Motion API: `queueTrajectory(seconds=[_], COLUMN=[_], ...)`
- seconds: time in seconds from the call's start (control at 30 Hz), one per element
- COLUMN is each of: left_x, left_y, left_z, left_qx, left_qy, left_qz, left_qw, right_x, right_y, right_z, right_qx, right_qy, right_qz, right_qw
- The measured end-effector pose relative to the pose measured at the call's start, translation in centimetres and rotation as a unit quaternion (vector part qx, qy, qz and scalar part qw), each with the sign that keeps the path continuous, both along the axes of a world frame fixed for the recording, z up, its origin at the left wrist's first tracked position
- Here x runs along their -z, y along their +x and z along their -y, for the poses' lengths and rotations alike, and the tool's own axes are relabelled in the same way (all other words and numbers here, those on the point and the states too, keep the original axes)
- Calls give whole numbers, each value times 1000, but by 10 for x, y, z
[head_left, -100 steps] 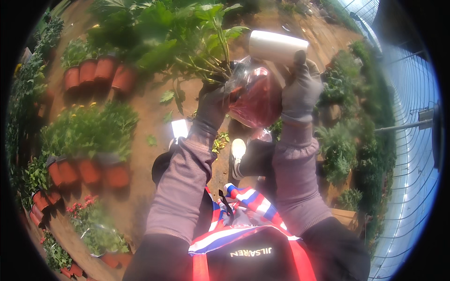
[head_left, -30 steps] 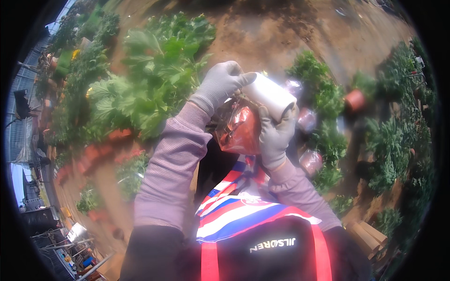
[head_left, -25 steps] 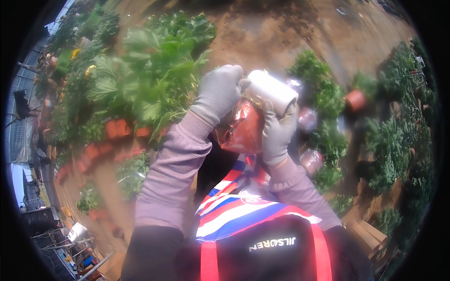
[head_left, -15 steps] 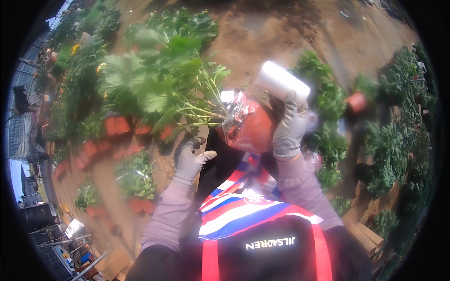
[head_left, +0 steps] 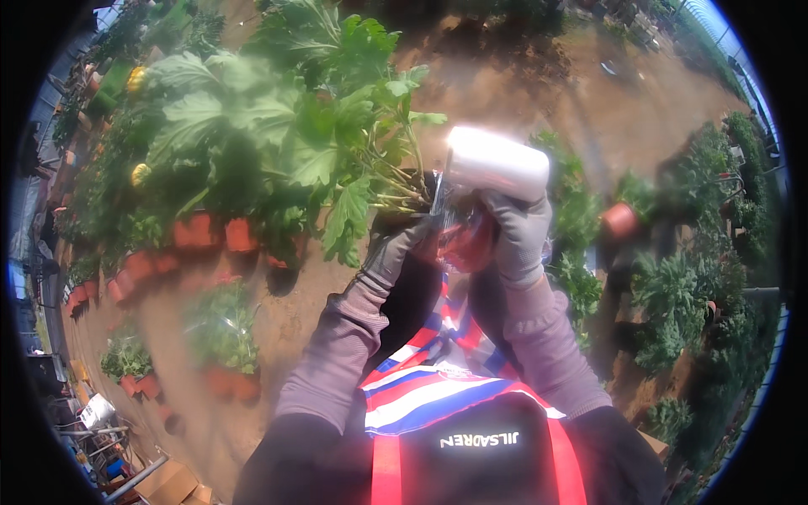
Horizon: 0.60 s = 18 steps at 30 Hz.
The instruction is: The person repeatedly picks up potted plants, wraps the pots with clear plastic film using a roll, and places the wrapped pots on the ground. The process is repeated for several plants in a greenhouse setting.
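Observation:
A leafy green plant [head_left: 311, 126] lies tipped to the left, its bare stems running into a reddish-brown flowerpot [head_left: 465, 244] in front of me. Clear plastic film [head_left: 439, 195] covers part of the pot's mouth and side. My right hand [head_left: 518, 240], in a pale glove, is closed around a shiny white roll of plastic film [head_left: 497, 162], held across the pot's upper right. My left hand [head_left: 394, 252], also gloved, presses against the pot's left side beside the stem base. Its fingertips are partly hidden by the pot and stems.
Rows of potted plants stand at left, with orange pots [head_left: 194, 230] beneath the leaves. More plants [head_left: 673, 290] line the right, near a tilted orange pot [head_left: 620, 220]. Cardboard boxes [head_left: 172, 484] lie lower left. Brown soil ground [head_left: 539, 76] stretches ahead.
My left hand has moved up and right from beside the pot and closed on its left side. The pot has turned, and the roll has swung slightly left and more level.

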<state>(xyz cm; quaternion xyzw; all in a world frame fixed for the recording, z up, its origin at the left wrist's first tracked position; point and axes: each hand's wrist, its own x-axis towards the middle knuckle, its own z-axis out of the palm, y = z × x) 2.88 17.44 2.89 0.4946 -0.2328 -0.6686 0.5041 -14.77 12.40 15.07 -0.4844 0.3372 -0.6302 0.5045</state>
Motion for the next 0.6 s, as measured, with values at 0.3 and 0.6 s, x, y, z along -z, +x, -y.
queueTrajectory(seconds=[0.3, 0.6], left_x=[-88, -17], left_y=[28, -24], left_z=[95, 150], left_qx=[124, 101], left_qy=[-288, -353], left_qz=[-40, -135], left_qw=[949, 921], right_x=[-53, -47], right_y=[-6, 11], right_z=[71, 81], right_qx=[12, 126], right_qy=[66, -214], right_qz=[79, -36], right_qw=[995, 968])
